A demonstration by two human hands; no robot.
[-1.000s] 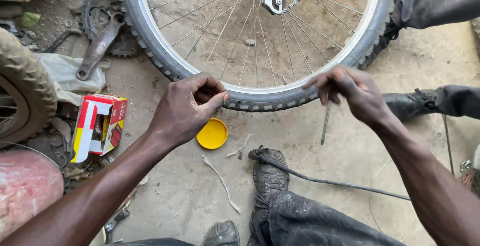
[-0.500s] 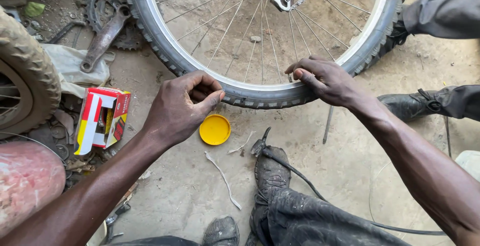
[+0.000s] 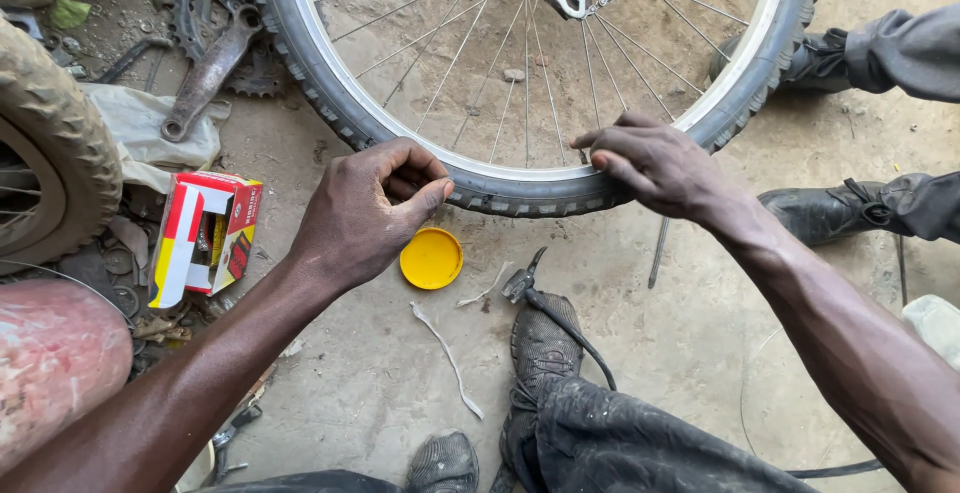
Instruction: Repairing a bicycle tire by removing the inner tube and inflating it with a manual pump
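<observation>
A bicycle wheel (image 3: 330, 93) with a knobby black tyre and silver rim stands on the concrete floor in front of me. My left hand (image 3: 365, 215) grips the tyre's lower edge, thumb and fingers pinching the rubber. My right hand (image 3: 650, 163) presses on the tyre and rim a little to the right, fingers spread over the bead. A yellow round lid (image 3: 431, 258) lies on the floor just below my left hand. My own shoe (image 3: 540, 338) rests on a black hose and its nozzle (image 3: 520, 285) below the wheel.
A red, white and yellow carton (image 3: 205, 238) lies at the left near another tyre (image 3: 50, 153). A crank with chainring (image 3: 215, 43) sits on a rag. Another person's boots (image 3: 830, 215) stand at the right. A thin metal rod (image 3: 657, 253) lies by the wheel.
My right hand has slid leftward along the tyre, closer to my left hand. The left hand keeps its grip at the same spot on the tyre.
</observation>
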